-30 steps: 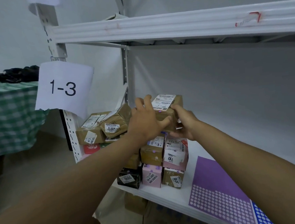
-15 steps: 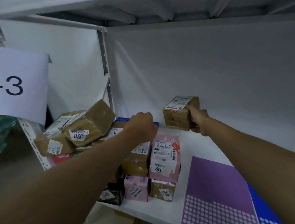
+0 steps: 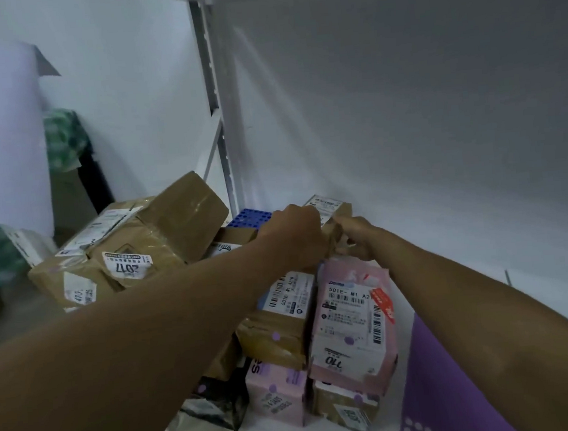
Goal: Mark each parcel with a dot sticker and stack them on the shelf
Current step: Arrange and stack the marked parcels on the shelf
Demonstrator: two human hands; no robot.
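Both hands, left hand [image 3: 294, 238] and right hand [image 3: 355, 238], grip the small brown parcel [image 3: 331, 215] atop the stack near the shelf [image 3: 400, 325] back-left corner; I worry an uneven release tips it off the pink parcel [image 3: 352, 322] beneath.

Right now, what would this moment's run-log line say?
step: stacking | left hand: on small brown parcel | right hand: gripping it | place: atop pile, behind pink parcel | purple sticker sheet: on shelf
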